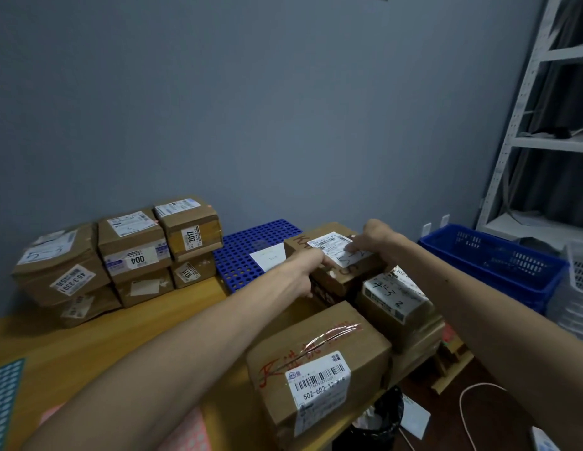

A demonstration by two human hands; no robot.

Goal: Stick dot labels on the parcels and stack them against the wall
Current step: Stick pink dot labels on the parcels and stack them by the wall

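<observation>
A brown parcel with a white shipping label sits at the far right of the wooden table. My left hand grips its near left edge, fingers curled over the front. My right hand lies on its top at the right, fingers curled over the white label. Two more parcels lie nearer: a large one with red writing and a smaller one with black numbers. Several parcels stand stacked two high against the grey wall at the left. Sheets of dot labels, teal and pink, lie at the table's near edge.
A blue perforated mat with a white paper on it lies beside the held parcel. A blue basket and white trays stand to the right below metal shelving. A black bin is under the table's edge.
</observation>
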